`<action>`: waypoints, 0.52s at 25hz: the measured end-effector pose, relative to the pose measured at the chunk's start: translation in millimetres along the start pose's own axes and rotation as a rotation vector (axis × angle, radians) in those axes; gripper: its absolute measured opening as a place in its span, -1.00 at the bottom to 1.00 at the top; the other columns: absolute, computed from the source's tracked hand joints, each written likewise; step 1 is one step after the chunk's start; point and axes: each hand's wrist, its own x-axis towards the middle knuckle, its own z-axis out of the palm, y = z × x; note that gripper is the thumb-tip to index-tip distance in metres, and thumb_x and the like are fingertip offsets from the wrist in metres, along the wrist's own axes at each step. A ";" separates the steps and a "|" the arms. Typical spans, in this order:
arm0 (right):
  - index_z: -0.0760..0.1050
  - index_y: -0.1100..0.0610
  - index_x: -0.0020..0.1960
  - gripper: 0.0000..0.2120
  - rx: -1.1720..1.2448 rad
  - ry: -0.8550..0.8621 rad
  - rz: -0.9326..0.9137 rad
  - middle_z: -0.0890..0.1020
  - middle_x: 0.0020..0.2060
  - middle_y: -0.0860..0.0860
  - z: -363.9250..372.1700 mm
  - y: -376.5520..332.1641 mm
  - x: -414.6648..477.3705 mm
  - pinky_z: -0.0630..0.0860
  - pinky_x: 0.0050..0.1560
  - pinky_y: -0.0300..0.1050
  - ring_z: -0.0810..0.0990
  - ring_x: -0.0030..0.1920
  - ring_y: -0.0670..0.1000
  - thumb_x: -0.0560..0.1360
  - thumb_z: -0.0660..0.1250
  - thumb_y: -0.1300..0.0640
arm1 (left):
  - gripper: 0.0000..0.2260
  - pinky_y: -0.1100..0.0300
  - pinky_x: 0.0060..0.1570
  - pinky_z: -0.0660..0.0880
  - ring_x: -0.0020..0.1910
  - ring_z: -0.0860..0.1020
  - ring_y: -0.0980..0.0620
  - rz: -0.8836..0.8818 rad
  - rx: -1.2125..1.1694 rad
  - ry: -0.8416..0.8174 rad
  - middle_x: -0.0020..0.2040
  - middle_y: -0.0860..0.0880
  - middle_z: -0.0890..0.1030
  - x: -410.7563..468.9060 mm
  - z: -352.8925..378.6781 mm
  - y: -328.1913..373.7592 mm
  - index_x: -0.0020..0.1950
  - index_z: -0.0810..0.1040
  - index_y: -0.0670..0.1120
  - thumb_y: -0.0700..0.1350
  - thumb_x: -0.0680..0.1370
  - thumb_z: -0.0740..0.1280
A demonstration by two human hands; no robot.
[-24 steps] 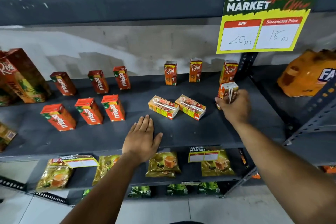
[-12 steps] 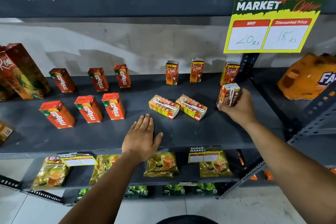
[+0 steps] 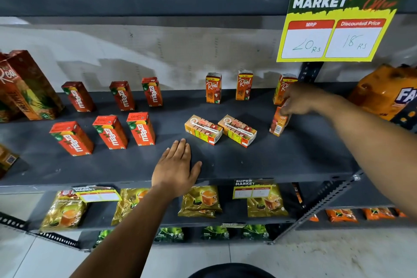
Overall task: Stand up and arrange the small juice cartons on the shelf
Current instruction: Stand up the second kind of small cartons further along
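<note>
Cartons of Real juice sit on the dark shelf [image 3: 282, 158]: two lying cartons [image 3: 220, 130] rest on their sides at centre, touching each other, and three upright cartons [image 3: 213, 88] stand in the back row. The right hand [image 3: 300, 99] has its grip closed from above on a tilted carton [image 3: 278, 123] whose base touches the shelf, just in front of the rightmost back-row carton. The left hand [image 3: 176, 170] lies flat and empty, fingers spread, near the shelf's front edge.

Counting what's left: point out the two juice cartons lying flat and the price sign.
Left flat carton [image 3: 203, 130]: head view, top face.
Right flat carton [image 3: 237, 130]: head view, top face.
Price sign [image 3: 334, 29]: head view, middle.
</note>
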 end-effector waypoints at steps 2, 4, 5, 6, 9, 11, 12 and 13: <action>0.52 0.10 0.18 -0.56 -0.128 -0.064 -0.198 0.61 0.08 0.07 -6.9 0.3 -0.6 0.52 0.08 0.01 0.56 0.04 0.12 0.33 0.50 0.12 | -0.30 0.11 0.46 -0.16 0.56 -0.09 -0.03 -0.001 0.004 0.001 0.60 -0.10 -0.01 0.1 -0.4 0.3 0.56 0.00 -0.15 0.28 0.56 -0.18; 0.44 -0.11 0.15 -0.60 -0.262 -0.055 -0.353 0.59 0.08 0.01 -8.2 4.3 -4.8 0.51 0.07 0.03 0.54 0.03 0.09 0.38 0.44 0.15 | -0.29 0.10 0.46 -0.15 0.56 -0.08 -0.03 -0.003 0.007 0.005 0.60 -0.10 0.00 -0.1 -0.5 0.6 0.56 0.01 -0.15 0.28 0.55 -0.19; 0.39 -0.18 0.10 -0.63 -0.353 -0.026 -0.409 0.58 0.03 0.00 -8.0 7.5 -5.6 0.52 0.02 0.03 0.54 -0.01 0.08 0.40 0.40 0.13 | -0.29 0.10 0.47 -0.14 0.56 -0.07 -0.03 -0.004 0.009 0.006 0.60 -0.10 0.00 -0.1 -0.4 1.0 0.56 0.01 -0.15 0.29 0.55 -0.19; 0.35 -0.19 0.08 -0.65 -0.446 0.014 -0.463 0.57 0.00 0.00 -7.2 10.8 -5.9 0.52 -0.02 0.02 0.54 -0.03 0.08 0.41 0.38 0.11 | -0.29 0.09 0.47 -0.14 0.56 -0.07 -0.03 -0.003 0.010 0.008 0.60 -0.10 0.01 0.1 -0.4 1.3 0.56 0.01 -0.15 0.28 0.55 -0.18; 0.34 -0.16 0.21 -0.59 -0.598 0.079 -0.570 0.56 0.10 0.05 -4.5 18.3 -4.7 0.52 0.02 0.02 0.53 0.09 0.13 0.42 0.35 0.09 | -0.30 0.08 0.48 -0.11 0.56 -0.06 -0.04 0.000 0.003 0.015 0.60 -0.11 0.02 0.3 -0.2 1.4 0.55 0.02 -0.15 0.28 0.56 -0.16; 0.31 -0.13 0.31 -0.51 -0.582 0.050 -0.565 0.53 0.23 0.09 -5.7 22.2 -3.5 0.48 0.12 0.05 0.49 0.21 0.16 0.42 0.31 0.11 | -0.30 0.08 0.48 -0.10 0.56 -0.06 -0.04 0.001 -0.002 0.014 0.60 -0.11 0.01 -0.2 -0.4 1.1 0.55 0.02 -0.16 0.28 0.56 -0.15; 0.27 -0.13 0.37 -0.43 -0.583 0.032 -0.547 0.47 0.33 0.08 -5.1 24.1 -3.2 0.45 0.20 0.07 0.44 0.29 0.15 0.41 0.32 0.14 | -0.30 0.07 0.48 -0.10 0.56 -0.06 -0.04 0.000 -0.003 0.011 0.60 -0.11 0.01 -0.5 -0.5 1.0 0.55 0.02 -0.16 0.28 0.57 -0.15; 0.22 -0.12 0.43 -0.34 -0.588 0.016 -0.523 0.37 0.44 0.06 -4.6 24.9 -5.0 0.38 0.30 0.08 0.35 0.38 0.14 0.40 0.34 0.16 | -0.30 0.07 0.48 -0.10 0.56 -0.06 -0.04 -0.001 -0.004 0.009 0.60 -0.11 0.02 -0.5 -0.4 1.1 0.55 0.02 -0.16 0.28 0.57 -0.15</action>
